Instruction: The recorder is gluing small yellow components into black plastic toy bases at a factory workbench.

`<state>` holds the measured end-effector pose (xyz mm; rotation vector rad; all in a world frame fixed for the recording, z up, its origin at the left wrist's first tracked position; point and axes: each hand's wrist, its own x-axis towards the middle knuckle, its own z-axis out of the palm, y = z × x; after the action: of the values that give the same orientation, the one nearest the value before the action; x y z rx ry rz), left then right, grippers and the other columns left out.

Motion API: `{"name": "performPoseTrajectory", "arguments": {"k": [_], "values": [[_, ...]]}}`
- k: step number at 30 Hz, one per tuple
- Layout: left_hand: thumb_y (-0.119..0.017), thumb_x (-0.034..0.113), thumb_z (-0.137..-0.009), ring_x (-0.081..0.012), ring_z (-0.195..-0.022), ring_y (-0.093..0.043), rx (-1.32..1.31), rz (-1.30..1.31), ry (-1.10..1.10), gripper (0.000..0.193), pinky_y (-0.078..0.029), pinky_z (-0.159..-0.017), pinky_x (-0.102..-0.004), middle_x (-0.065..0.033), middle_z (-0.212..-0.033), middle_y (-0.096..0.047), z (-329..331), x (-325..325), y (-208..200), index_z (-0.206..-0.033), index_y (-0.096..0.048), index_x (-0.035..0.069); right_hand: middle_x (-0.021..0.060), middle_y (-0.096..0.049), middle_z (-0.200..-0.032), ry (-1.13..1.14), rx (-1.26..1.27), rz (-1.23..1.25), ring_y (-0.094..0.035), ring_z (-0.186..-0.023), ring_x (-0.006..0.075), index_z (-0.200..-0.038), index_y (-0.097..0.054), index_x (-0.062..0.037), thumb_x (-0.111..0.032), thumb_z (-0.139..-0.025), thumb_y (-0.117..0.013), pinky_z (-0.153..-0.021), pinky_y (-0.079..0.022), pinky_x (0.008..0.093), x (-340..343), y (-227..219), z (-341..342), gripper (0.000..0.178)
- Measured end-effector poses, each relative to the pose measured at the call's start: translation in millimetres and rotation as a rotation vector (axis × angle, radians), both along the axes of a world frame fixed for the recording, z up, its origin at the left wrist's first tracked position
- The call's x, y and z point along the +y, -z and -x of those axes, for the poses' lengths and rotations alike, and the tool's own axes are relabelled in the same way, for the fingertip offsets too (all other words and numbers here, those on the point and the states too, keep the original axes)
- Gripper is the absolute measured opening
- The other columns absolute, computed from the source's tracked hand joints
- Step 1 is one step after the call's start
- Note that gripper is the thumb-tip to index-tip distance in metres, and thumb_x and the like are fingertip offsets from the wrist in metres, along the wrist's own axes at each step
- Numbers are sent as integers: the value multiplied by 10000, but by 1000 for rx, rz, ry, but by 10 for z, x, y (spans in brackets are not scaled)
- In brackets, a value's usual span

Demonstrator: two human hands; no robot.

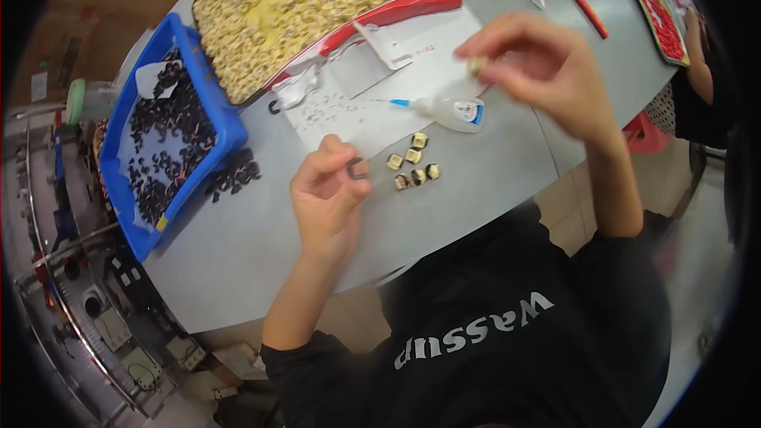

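Between the thumb and fingers of my left hand (329, 190) is a small dark curved piece (357, 168), held above the grey table. My right hand (547, 71), raised on the right, pinches a small cream-coloured piece (476, 66). Below it, a clear squeeze bottle (453, 112) with a blue needle tip lies on its side, partly on a white paper sheet (380, 127). Several small cream blocks (414, 156) sit in front of my hands, some with dark pieces on their sides.
On the left stands a blue bin (230, 123) of dark curved pieces, with some spilled beside it (235, 174). Behind lies a tray heaped with cream pieces (238, 40). A red marker (590, 15) and a tray of red pieces (656, 12) are at right, near another person's arm (699, 59).
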<state>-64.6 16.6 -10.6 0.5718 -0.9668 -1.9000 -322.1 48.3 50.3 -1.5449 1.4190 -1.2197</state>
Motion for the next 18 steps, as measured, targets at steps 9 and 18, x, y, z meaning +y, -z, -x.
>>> {"name": "performPoseTrajectory", "arguments": {"k": [9, 18], "values": [[-723, -48, -636, -93, -739, -433, -53, 113, 18, 303, -393, -688, -234, 10, -762, -446, 16, 0, -45, -904, -627, 57, 128, -578, -882, -225, -870, -363, -573, -761, 138, -891, -578, 49, 45, -739, -628, -650, -489, 232, 63, 189, -805, 160], [-731, -64, -619, -84, -680, -445, -31, 136, 25, 309, -425, -642, -211, -3, -741, -469, 48, -1, -71, -894, -639, 42, 100, -591, -837, -250, -970, -484, -582, -730, 135, -862, -542, 22, 21, -747, -641, -652, -492, 235, 36, 256, -837, 152]]}}
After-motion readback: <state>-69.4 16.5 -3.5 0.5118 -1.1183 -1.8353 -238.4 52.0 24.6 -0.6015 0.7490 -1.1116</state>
